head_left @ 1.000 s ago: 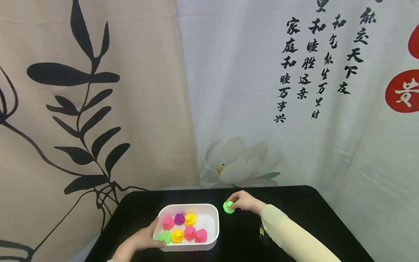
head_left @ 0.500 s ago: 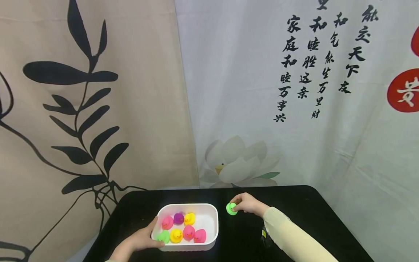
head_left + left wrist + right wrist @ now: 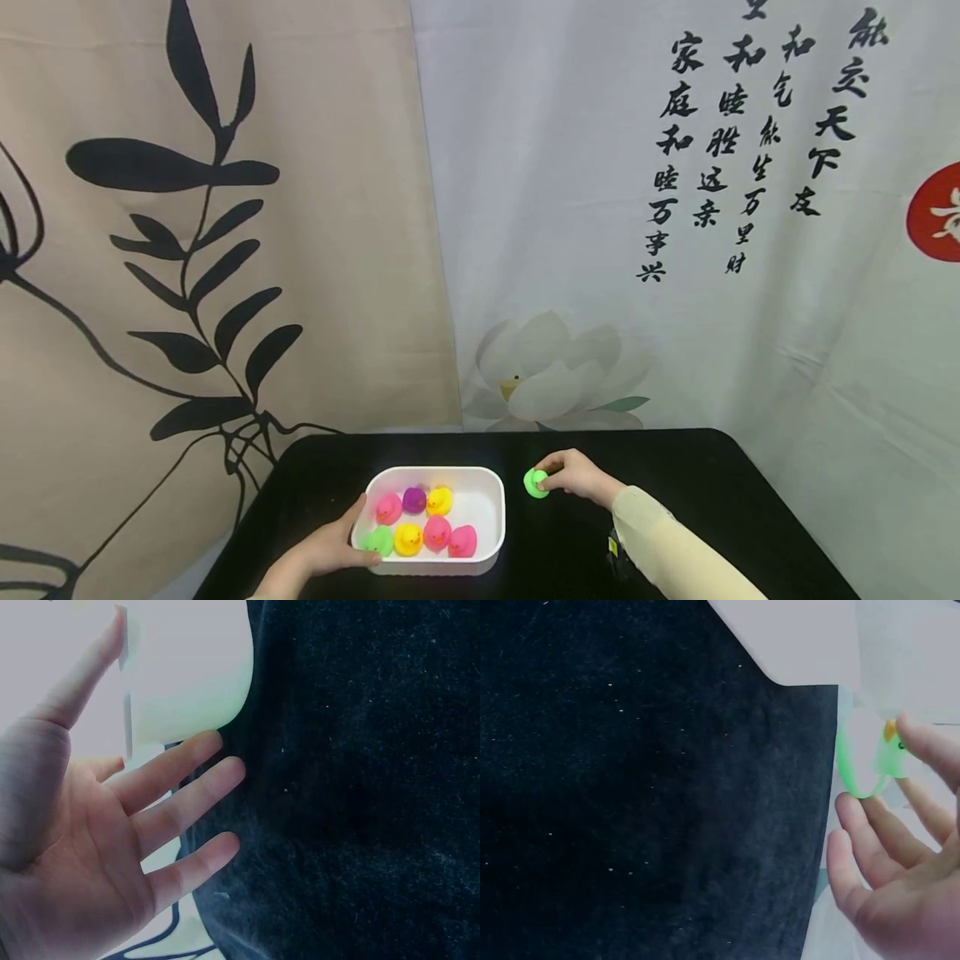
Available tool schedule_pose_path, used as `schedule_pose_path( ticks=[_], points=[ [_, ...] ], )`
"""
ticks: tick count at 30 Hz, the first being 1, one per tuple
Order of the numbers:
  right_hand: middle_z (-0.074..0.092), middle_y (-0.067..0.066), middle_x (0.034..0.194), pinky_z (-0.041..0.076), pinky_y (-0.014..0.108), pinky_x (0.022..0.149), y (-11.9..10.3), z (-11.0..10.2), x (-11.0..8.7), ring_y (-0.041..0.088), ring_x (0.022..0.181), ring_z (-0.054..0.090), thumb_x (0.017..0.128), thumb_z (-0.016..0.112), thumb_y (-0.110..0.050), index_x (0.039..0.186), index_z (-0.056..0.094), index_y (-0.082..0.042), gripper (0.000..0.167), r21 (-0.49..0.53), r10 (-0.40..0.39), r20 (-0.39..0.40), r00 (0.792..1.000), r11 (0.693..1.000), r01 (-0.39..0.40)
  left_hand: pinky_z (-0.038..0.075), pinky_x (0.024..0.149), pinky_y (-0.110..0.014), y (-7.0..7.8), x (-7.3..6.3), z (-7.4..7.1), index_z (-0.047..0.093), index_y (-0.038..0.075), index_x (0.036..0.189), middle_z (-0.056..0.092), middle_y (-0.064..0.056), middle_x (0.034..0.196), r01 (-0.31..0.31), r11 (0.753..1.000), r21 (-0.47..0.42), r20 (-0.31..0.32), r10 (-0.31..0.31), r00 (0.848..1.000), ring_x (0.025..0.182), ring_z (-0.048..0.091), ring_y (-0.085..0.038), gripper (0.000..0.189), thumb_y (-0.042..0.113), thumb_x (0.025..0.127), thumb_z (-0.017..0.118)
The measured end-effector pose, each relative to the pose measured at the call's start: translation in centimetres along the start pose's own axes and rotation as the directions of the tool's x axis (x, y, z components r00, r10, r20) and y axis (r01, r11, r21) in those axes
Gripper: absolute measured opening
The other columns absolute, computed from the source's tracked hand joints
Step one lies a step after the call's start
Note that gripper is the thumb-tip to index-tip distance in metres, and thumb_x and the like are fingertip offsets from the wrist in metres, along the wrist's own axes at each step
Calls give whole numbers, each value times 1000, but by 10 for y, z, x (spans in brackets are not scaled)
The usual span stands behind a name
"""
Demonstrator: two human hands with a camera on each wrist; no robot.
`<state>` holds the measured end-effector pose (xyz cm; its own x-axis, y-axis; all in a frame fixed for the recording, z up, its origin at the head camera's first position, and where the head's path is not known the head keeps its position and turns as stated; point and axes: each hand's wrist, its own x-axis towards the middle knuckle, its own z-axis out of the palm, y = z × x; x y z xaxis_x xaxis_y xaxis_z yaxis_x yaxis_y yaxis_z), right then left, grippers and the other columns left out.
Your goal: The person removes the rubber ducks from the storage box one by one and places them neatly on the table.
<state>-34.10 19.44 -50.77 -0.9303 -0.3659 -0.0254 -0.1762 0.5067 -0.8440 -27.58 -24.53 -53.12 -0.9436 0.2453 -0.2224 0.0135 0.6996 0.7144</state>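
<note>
A white plastic box (image 3: 491,557) with rounded corners sits on the black-covered table, holding several rubber ducks in pink, yellow, purple and green. At its left end, my left hand (image 3: 326,546) grips it between thumb and index finger; the left wrist view shows the thumb (image 3: 90,679) along the rim and the other fingers stretched out below. To the right of the box, my right hand (image 3: 573,477) pinches a green rubber duck (image 3: 536,483) by its head side. In the right wrist view the duck (image 3: 862,761) has an orange beak, and the lower fingers are loosely bent.
A small dark object with a yellow mark (image 3: 613,548) is partly hidden beside the right sleeve (image 3: 667,537). The black table (image 3: 705,475) ends in front of a printed cloth backdrop (image 3: 360,250) with leaves, a lotus and writing.
My right hand has shifted slightly right and toward me with the green rubber duck. The left hand keeps its grip on the box. The head view has shifted slightly.
</note>
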Motion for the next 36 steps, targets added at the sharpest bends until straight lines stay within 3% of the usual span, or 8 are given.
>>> schedule_pose_path(
  ticks=[6,11,16,25,29,36],
  points=[
    [66,4,103,50,39,70,12,5,-5,19,89,57,84,74,-18,108,71,-5,27,38,-1,-30,1000,999,2,32,94,-74,1,-1,3,12,-3,152,29,-35,146,11,1000,-30,23,-10,1000,108,50,-40,112,38,75,82],
    [66,7,105,47,34,65,27,14,-5,19,86,56,85,74,-18,110,70,-4,29,99,9,-94,996,995,1,32,94,-74,3,-4,4,14,-2,152,31,-34,146,50,998,-30,13,-49,999,107,51,-40,114,39,72,84],
    [66,6,105,46,32,65,39,21,-2,17,85,55,85,74,-20,111,70,-4,31,156,29,-152,988,988,-5,32,95,-74,2,-5,3,12,-3,152,29,-34,146,44,999,-32,19,-43,999,108,50,-40,114,38,73,83],
    [68,11,107,53,35,82,54,25,-1,18,90,63,84,74,-15,112,68,2,33,250,8,-212,977,967,46,31,95,-74,2,-3,2,10,-3,152,27,-35,147,25,999,-45,23,-24,999,109,49,-41,114,37,74,83],
    [68,15,106,52,30,79,53,28,-1,17,88,62,84,73,-10,111,68,5,31,262,0,-215,977,963,57,30,96,-74,2,-2,2,10,-4,152,26,-36,147,18,999,-51,22,-17,1000,110,48,-41,113,36,75,82],
    [67,18,104,52,35,79,56,30,3,19,88,61,84,72,-7,108,68,7,28,254,7,-198,980,966,44,31,96,-73,3,-3,1,7,-5,152,25,-37,147,-1,999,-50,38,3,999,110,48,-41,111,34,78,81]
  ],
)
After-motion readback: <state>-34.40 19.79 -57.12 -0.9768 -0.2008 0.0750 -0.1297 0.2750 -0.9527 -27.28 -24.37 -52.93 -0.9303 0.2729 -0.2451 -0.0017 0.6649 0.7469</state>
